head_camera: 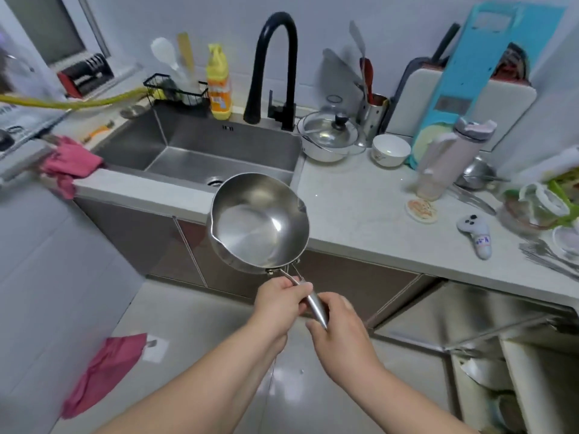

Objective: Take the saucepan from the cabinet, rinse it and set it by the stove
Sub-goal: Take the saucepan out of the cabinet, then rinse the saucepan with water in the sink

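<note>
A shiny steel saucepan (258,222) with pour spouts hangs in the air in front of the counter edge, just short of the sink (200,151). Its bowl is empty and faces up. My left hand (277,303) grips the upper part of its long handle, and my right hand (338,321) grips the handle's lower end. A black arched faucet (275,70) stands behind the sink. The cabinet (488,346) at the lower right stands open, with steel ware dimly visible inside. The stove's edge (18,158) shows at the far left.
On the counter right of the sink stand a lidded pot (329,136), a white bowl (391,149), a utensil holder (372,114), a bottle (451,155) and cutting boards (470,98). A pink cloth (70,162) drapes over the counter's left corner, another (103,374) hangs lower. Yellow dish soap (218,83) stands behind the sink.
</note>
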